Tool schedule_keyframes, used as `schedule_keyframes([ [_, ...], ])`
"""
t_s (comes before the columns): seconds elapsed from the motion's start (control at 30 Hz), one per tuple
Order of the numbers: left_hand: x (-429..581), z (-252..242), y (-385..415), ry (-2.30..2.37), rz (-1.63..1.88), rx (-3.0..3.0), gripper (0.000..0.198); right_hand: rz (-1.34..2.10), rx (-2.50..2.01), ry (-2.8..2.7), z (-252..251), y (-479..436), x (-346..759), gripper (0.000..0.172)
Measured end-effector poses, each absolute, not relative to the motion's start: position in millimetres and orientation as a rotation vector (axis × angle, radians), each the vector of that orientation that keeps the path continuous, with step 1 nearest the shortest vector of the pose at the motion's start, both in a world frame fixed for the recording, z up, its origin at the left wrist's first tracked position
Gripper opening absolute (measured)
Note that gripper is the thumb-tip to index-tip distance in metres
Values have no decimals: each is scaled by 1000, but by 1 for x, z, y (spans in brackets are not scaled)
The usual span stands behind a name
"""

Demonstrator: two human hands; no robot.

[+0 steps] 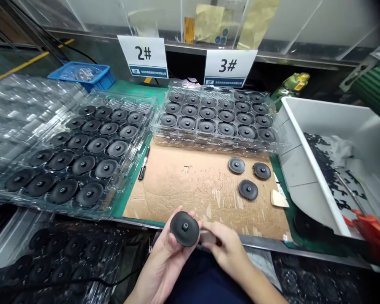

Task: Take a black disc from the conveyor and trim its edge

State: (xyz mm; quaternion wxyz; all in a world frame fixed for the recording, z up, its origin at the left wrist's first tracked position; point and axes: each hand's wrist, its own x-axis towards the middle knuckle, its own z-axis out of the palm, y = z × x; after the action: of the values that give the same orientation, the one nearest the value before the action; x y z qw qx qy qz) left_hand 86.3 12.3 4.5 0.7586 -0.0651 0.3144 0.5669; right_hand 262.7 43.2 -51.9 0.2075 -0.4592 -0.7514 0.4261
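1. Left hand [163, 255]: palm up, fingers half curled, cradling a black round disc [182, 232] with a small central stud, held at 6 o'clock, near the body.
2. Right hand [228, 249]: half closed, fingertips [207, 228] against the disc's edge. A grey piece [207, 237] shows beneath them; cannot tell if it is gripped.
3. Cardboard sheet [202, 198] at 12 o'clock, three loose discs [248, 189] at its 2 o'clock side, black pen [143, 164] at its 10 o'clock edge.
4. Clear trays of discs: one [148, 105] at 10 o'clock, one [215, 90] at 12 o'clock, signed "2#" [142, 57] and "3#" [230, 67].
5. White bin [291, 169] at 3 o'clock — black scraps inside, orange-handled tool [370, 234] at its rim.
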Motion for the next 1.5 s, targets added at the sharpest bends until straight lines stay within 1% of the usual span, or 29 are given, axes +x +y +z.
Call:
schedule_keyframes([
  [0.1, 88, 4, 14, 728, 1208, -99, 41, 1441, -1418, -1733, -45, 22, 277, 25],
  [0.17, 90, 4, 16, 754, 1188, -73, 42, 1532, -1527, -1484, -34, 20, 287, 28],
  [0.23, 94, 4, 19, 768, 1168, -39, 44, 1474, -1609, -1366, -15, 27, 291, 31],
  [0.27, 96, 5, 20, 771, 1157, -16, 46, 1381, -1622, -1355, -3, 32, 290, 30],
  [0.33, 100, 6, 22, 771, 1125, 48, 52, 1115, -1554, -1447, 21, 42, 280, 29],
  [0.4, 102, 8, 22, 765, 1086, 119, 58, 859, -1337, -1692, 40, 49, 265, 34],
  [0.47, 101, 10, 22, 783, 1076, 171, 62, 748, -1069, -1935, 52, 51, 251, 36],
  [0.53, 100, 13, 22, 842, 1122, 179, 62, 773, -903, -2089, 58, 53, 243, 32],
  [0.63, 103, 20, 23, 879, 1158, 172, 58, 833, -952, -2134, 60, 55, 242, 29],
  [0.7, 107, 23, 23, 817, 1126, 196, 56, 763, -1017, -2073, 61, 54, 244, 32],
  [0.77, 109, 26, 24, 756, 1114, 229, 58, 658, -964, -2041, 62, 50, 247, 33],
  [0.83, 110, 27, 25, 741, 1124, 243, 61, 629, -872, -2069, 63, 46, 250, 30],
  [0.9, 111, 29, 27, 743, 1113, 256, 62, 651, -889, -2074, 65, 45, 252, 28],
  [1.0, 115, 34, 28, 739, 1071, 313, 59, 601, -1037, -2006, 68, 48, 252, 34],
  [1.07, 115, 38, 28, 754, 1078, 339, 58, 527, -999, -1998, 68, 48, 252, 34],
  [1.13, 113, 40, 27, 790, 1095, 312, 59, 561, -897, -2039, 68, 46, 253, 27],
  [1.2, 113, 40, 27, 799, 1091, 277, 60, 655, -888, -2065, 68, 46, 253, 23],
  [1.27, 114, 39, 27, 764, 1064, 285, 57, 672, -983, -2030, 71, 48, 251, 27],
  [1.33, 115, 38, 28, 743, 1048, 322, 51, 600, -1009, -1999, 73, 50, 250, 33],
  [1.43, 113, 42, 28, 761, 1055, 326, 55, 607, -854, -2093, 75, 47, 260, 28],
  [1.5, 112, 47, 27, 805, 1047, 286, 60, 684, -887, -2187, 76, 41, 272, 23],
])
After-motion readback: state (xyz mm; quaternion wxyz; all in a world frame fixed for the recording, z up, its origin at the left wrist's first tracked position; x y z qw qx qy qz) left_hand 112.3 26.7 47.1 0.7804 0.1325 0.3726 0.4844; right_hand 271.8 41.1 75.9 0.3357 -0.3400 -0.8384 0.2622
